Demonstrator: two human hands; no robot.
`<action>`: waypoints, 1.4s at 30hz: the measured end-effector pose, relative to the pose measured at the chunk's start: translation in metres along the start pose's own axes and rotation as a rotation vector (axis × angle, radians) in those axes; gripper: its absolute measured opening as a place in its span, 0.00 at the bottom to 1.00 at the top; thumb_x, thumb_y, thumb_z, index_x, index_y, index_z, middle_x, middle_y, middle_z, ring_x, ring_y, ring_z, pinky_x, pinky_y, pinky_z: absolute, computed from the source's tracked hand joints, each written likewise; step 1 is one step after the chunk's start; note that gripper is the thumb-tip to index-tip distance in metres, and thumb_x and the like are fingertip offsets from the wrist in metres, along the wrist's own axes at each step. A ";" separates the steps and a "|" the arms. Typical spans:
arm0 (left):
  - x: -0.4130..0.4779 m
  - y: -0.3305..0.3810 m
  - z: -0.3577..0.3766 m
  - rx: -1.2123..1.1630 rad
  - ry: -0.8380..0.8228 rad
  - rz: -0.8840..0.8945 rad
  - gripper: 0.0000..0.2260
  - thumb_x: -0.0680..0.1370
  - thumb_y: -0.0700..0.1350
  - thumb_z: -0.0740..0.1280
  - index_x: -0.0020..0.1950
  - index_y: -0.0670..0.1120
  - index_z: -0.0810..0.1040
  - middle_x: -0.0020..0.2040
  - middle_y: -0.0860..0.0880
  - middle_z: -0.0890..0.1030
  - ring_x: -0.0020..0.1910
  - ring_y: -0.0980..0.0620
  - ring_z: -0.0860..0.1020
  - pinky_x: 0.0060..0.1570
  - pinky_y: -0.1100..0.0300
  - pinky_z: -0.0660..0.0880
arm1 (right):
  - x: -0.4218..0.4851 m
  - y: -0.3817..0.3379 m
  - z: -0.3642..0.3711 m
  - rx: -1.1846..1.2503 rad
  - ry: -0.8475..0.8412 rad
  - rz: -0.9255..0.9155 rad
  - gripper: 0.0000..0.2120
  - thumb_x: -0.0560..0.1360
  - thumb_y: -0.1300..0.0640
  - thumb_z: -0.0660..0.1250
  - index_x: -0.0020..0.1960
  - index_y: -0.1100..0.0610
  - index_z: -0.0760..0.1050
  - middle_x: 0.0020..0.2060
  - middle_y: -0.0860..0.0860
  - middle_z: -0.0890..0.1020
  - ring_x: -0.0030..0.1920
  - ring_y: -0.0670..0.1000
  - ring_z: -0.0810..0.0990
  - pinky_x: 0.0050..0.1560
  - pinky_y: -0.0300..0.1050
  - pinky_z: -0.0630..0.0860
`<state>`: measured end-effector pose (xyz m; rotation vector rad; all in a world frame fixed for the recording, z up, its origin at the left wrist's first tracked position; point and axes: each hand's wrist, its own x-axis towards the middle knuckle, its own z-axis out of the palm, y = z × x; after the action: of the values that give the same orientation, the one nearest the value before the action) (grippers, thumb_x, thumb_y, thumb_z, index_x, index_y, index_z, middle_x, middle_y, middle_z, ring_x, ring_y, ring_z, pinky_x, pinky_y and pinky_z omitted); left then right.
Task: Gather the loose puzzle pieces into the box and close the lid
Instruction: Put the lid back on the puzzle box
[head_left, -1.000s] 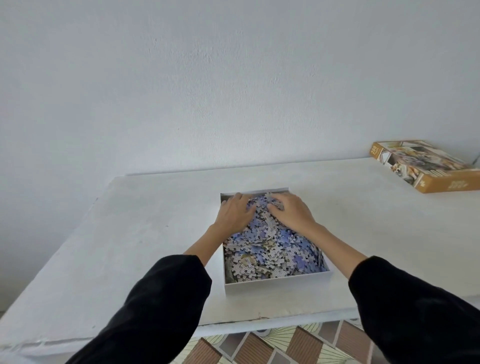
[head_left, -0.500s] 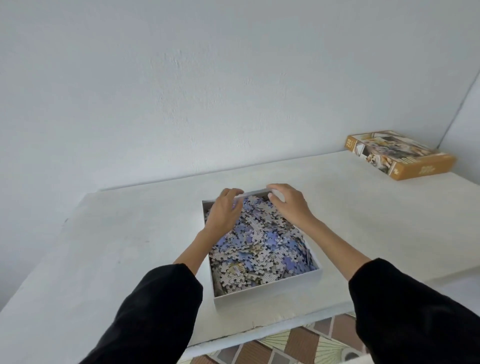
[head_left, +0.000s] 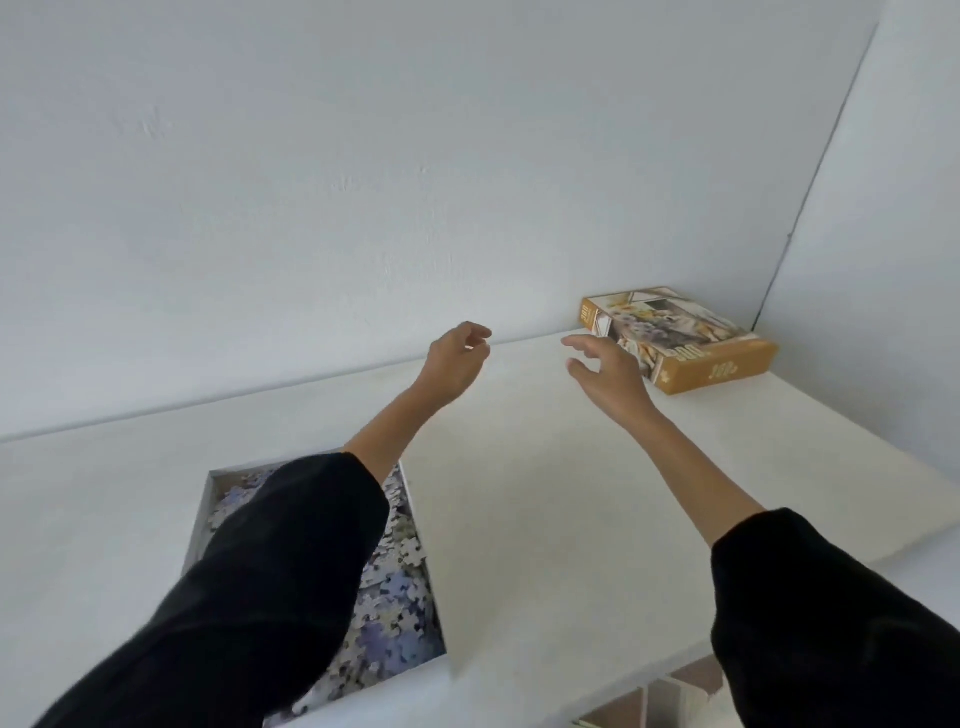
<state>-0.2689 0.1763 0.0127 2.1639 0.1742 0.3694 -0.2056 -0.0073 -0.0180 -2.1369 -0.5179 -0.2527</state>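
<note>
White walls meet in a corner on the right, and a white tabletop stands against them. The box sits on the tabletop at the near left. It has no top on it, and it is full of puzzle pieces, mostly blue, white and grey. A black left sleeve lies across the box in the view and hides a big part of it.

The lid is orange with a picture on top. It lies flat at the far right of the tabletop, close to the corner of the walls and well apart from the box.

Both arms are stretched out above the tabletop. The left hand is up in the air with its fingers loosely bent, and it holds nothing. The right hand is in the air too, with its fingers spread wide and nothing in them. It shows just in front of the lid's near corner, but I cannot tell if it touches the lid. The right sleeve is black as well.

Brown and pale floor tiles show below the tabletop's near edge.
</note>
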 end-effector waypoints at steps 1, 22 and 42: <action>0.014 0.009 0.013 -0.008 -0.001 -0.011 0.13 0.80 0.39 0.58 0.64 0.42 0.73 0.62 0.45 0.75 0.61 0.48 0.72 0.49 0.67 0.65 | 0.011 0.011 -0.011 -0.004 0.004 -0.007 0.14 0.75 0.61 0.63 0.60 0.56 0.75 0.58 0.54 0.77 0.59 0.51 0.73 0.56 0.41 0.66; 0.181 0.065 0.292 -0.197 -0.061 -0.354 0.24 0.80 0.51 0.58 0.75 0.50 0.56 0.74 0.41 0.51 0.73 0.41 0.55 0.70 0.45 0.60 | 0.203 0.269 -0.146 -0.426 -0.124 0.195 0.24 0.73 0.44 0.65 0.68 0.43 0.66 0.66 0.57 0.63 0.67 0.59 0.59 0.62 0.51 0.63; 0.172 0.062 0.287 -0.447 0.240 -0.280 0.18 0.83 0.45 0.52 0.73 0.52 0.63 0.75 0.44 0.54 0.74 0.45 0.57 0.71 0.47 0.60 | 0.202 0.257 -0.142 -0.039 -0.219 0.290 0.30 0.69 0.37 0.66 0.69 0.42 0.64 0.71 0.49 0.66 0.70 0.56 0.63 0.66 0.55 0.66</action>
<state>-0.0129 -0.0372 -0.0592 1.6261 0.4776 0.4566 0.0924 -0.2000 -0.0496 -2.2578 -0.3222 0.1361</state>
